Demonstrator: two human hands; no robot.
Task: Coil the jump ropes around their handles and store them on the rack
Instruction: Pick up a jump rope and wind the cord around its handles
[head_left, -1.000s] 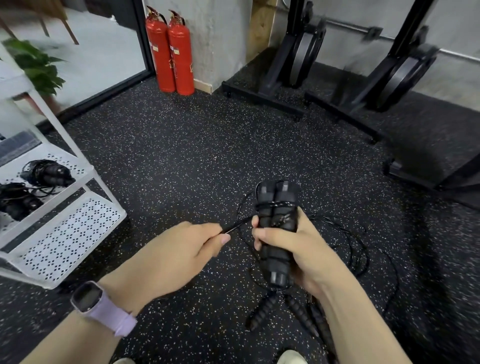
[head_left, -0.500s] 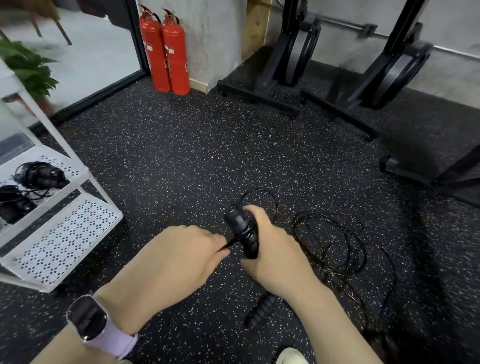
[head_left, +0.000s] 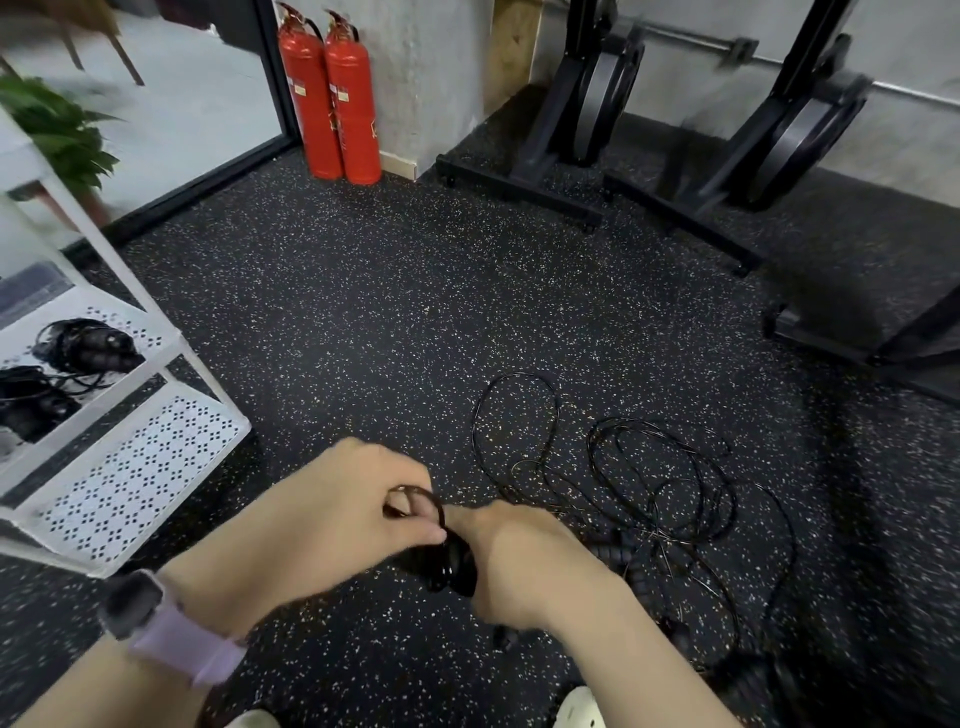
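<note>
Risk right now is the wrap coming loose. My right hand (head_left: 524, 564) is curled around the paired handles (head_left: 449, 564), holding them low over the floor (head_left: 363, 322), and my left hand (head_left: 332, 519) is pinched on the thin black cord (head_left: 423, 496) right against the top of those handles. Blur hides how many turns are on, so I can't tell if the coil is tight or already slack.

Failure modes from here, my read:
- Left pinch slips, cord springs back, turns unwind off the handles. Thin cable looks slick and stiff.
- Free cord runs from the handles to the loose tangle (head_left: 660, 483) lying just right of the handles. Loops overlap there; pulling hard could cinch a knot and stall the wrap.
- That tangle seems to include more than one rope; another ribbed handle (head_left: 626, 545) shows just right of the handles. Winding could drag the wrong rope in.
- Loops lie close to my shoe (head_left: 579, 709), below the handles. Stepping on one would yank the cord out of my pinch.

White rack (head_left: 140, 467) stands left of the handles, well apart, with two coiled ropes (head_left: 88, 345) already on a shelf. If the end isn't tucked, this bundle could unravel on the way over.
</note>
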